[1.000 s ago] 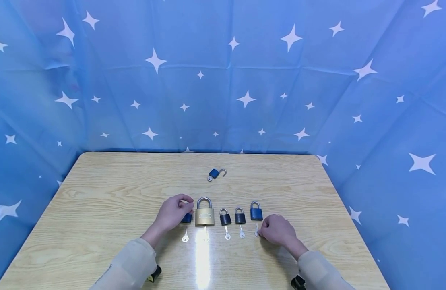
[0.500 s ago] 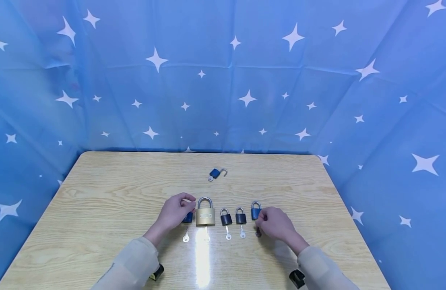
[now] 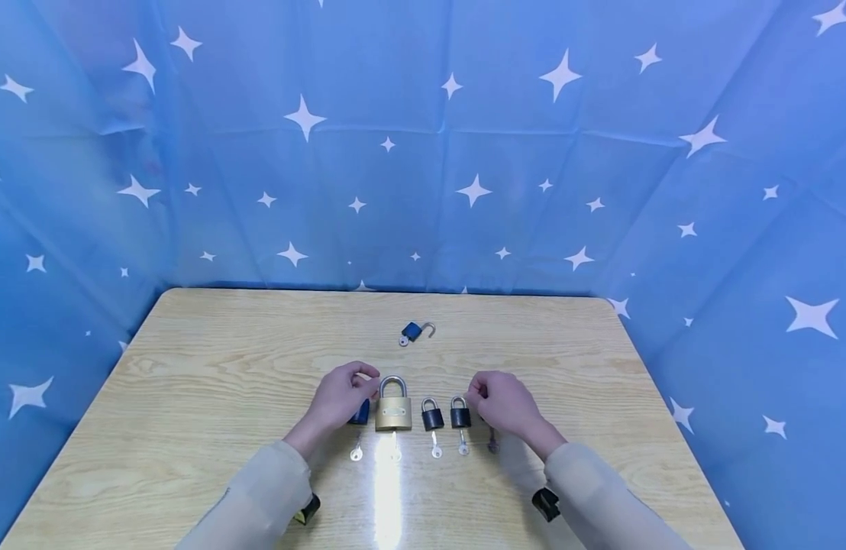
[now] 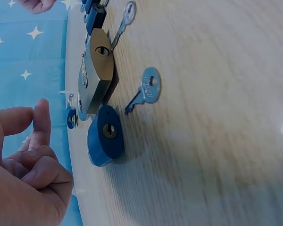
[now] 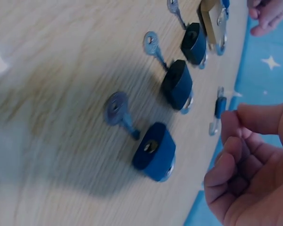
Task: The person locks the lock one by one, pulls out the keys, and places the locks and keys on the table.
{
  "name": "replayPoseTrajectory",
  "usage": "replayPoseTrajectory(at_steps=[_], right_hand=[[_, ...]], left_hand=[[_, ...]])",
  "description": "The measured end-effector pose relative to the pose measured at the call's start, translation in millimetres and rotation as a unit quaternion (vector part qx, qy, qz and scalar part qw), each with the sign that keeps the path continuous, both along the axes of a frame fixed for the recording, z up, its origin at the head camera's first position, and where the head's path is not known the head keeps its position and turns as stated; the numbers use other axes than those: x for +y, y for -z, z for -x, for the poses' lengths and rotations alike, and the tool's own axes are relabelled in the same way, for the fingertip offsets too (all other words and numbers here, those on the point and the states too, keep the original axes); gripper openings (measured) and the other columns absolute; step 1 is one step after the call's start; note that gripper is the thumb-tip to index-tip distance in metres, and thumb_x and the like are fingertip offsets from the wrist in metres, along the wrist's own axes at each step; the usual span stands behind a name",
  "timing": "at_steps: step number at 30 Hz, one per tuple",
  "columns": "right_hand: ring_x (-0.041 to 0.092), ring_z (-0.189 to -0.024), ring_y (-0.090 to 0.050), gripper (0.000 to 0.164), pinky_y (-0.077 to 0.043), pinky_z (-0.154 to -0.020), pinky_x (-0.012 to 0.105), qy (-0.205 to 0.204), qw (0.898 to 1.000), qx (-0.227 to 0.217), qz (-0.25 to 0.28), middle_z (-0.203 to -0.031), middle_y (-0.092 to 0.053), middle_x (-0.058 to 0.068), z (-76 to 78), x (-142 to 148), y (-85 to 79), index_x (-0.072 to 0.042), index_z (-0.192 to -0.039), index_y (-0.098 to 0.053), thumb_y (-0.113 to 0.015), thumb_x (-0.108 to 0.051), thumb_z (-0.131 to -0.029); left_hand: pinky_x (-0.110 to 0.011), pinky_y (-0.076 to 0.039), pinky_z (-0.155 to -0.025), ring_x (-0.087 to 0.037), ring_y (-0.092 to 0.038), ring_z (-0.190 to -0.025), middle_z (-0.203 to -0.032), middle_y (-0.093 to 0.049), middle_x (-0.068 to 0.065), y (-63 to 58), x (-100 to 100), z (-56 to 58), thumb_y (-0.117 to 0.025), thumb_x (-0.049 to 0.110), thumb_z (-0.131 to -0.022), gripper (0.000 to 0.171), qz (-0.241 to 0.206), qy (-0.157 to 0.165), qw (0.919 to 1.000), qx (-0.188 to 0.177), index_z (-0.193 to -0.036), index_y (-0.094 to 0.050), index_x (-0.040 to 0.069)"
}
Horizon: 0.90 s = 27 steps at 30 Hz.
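My left hand (image 3: pixel 342 397) hovers over the left blue padlock (image 4: pixel 106 139), its thumb and index finger close together with nothing between them. Over the right blue padlock (image 5: pixel 155 153) hangs my right hand (image 3: pixel 507 401), fingers loosely curled and holding nothing; it hides that padlock in the head view. Between the hands stand a large brass padlock (image 3: pixel 393 413) and two black padlocks, the left one (image 3: pixel 433 418) and the right one (image 3: pixel 460 417). In front of each padlock lies a key, such as the left key (image 4: pixel 151 86) and the shaded right key (image 5: pixel 117 109).
Farther back on the wooden table (image 3: pixel 258 328) lies a small blue padlock (image 3: pixel 411 331) with its shackle swung out and a key at its base. A blue curtain (image 3: pixel 395 176) with white stars rises behind the table and along both sides.
My right hand has moved from the right key away from me and a little left, and now covers the right blue padlock. The left hand has stayed nearly in place.
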State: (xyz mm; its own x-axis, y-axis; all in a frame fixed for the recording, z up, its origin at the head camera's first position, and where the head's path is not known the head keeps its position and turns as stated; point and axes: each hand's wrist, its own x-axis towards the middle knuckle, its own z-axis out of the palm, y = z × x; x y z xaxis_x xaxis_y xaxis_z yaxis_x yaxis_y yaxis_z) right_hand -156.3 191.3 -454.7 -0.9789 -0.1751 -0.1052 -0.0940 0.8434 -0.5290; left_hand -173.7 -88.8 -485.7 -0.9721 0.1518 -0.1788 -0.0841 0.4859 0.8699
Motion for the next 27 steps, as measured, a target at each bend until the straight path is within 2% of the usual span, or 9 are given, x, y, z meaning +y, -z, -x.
replayPoseTrajectory(at_steps=[3, 9, 14, 19, 20, 22, 27], right_hand=[[0.013, -0.057, -0.046, 0.02, -0.038, -0.055, 0.03, -0.006, 1.0, 0.002, -0.002, -0.063, -0.052, -0.005, 3.7, -6, -2.0, -0.016, -0.07, -0.057, -0.065, -0.018, -0.088], [0.012, -0.06, -0.048, 0.016, -0.039, -0.056, 0.03, -0.016, 1.0, -0.004, -0.007, -0.065, -0.054, -0.006, 7.3, -15, -3.5, -0.018, -0.073, -0.059, -0.064, -0.018, -0.088], [0.012, -0.06, -0.048, 0.015, -0.04, -0.057, 0.03, -0.015, 1.0, -0.002, -0.007, -0.066, -0.054, -0.006, 8.0, -18, -1.1, -0.018, -0.073, -0.059, -0.063, -0.017, -0.088], [0.012, -0.061, -0.049, 0.014, -0.041, -0.057, 0.03, -0.012, 1.0, -0.003, -0.004, -0.067, -0.054, -0.005, 7.4, -20, 2.7, -0.018, -0.074, -0.06, -0.063, -0.018, -0.088], [0.012, -0.06, -0.049, 0.014, -0.041, -0.057, 0.03, -0.013, 1.0, -0.004, -0.003, -0.067, -0.054, -0.005, 7.1, -21, 3.3, -0.018, -0.074, -0.06, -0.063, -0.018, -0.088], [0.012, -0.06, -0.048, 0.015, -0.04, -0.056, 0.03, -0.014, 1.0, -0.006, -0.002, -0.066, -0.054, -0.005, 5.8, -21, 3.6, -0.018, -0.073, -0.059, -0.063, -0.018, -0.088], [0.012, -0.057, -0.048, 0.019, -0.039, -0.055, 0.03, -0.01, 1.0, -0.01, 0.0, -0.063, -0.053, -0.005, 3.2, -19, 1.4, -0.018, -0.07, -0.057, -0.064, -0.02, -0.089]], left_hand=[[-0.032, -0.042, -0.064, -0.024, -0.06, -0.076, -0.082, -0.07, -0.005, -1.0, 5, 7.8, -0.059, 0.026, -0.094, 0.024, -0.002, 0.008, 1.0, 0.004, -0.111, -0.064, 0.01], [-0.032, -0.044, -0.06, -0.025, -0.061, -0.069, -0.083, -0.071, -0.005, -3.9, 14, 26.9, -0.059, 0.024, -0.094, 0.02, 0.017, 0.013, 0.9996, 0.018, -0.109, -0.064, 0.01], [-0.031, -0.044, -0.055, -0.018, -0.059, -0.064, -0.089, -0.068, -0.001, -6.0, 23, 46.5, -0.059, 0.026, -0.093, 0.021, 0.085, 0.019, 0.9955, 0.038, -0.109, -0.063, 0.014], [-0.032, -0.045, -0.061, -0.014, -0.058, -0.071, -0.095, -0.067, 0.0, -5.1, 36, 65.5, -0.059, 0.027, -0.091, 0.026, 0.161, 0.022, 0.9858, 0.041, -0.113, -0.063, 0.013], [-0.033, -0.046, -0.063, -0.015, -0.058, -0.073, -0.096, -0.067, 0.0, -3.7, 38, 69.0, -0.059, 0.027, -0.091, 0.028, 0.175, 0.022, 0.9835, 0.041, -0.114, -0.063, 0.013], [-0.036, -0.048, -0.066, -0.019, -0.06, -0.08, -0.1, -0.067, -0.003, 0.0, 45, 75.7, -0.059, 0.027, -0.09, 0.03, 0.221, 0.027, 0.9736, 0.052, -0.116, -0.063, 0.012], [-0.043, -0.051, -0.067, -0.026, -0.059, -0.081, -0.101, -0.061, -0.01, 0.2, 71, 86.8, -0.061, 0.03, -0.089, 0.033, 0.337, 0.046, 0.9378, 0.067, -0.112, -0.063, 0.006]])
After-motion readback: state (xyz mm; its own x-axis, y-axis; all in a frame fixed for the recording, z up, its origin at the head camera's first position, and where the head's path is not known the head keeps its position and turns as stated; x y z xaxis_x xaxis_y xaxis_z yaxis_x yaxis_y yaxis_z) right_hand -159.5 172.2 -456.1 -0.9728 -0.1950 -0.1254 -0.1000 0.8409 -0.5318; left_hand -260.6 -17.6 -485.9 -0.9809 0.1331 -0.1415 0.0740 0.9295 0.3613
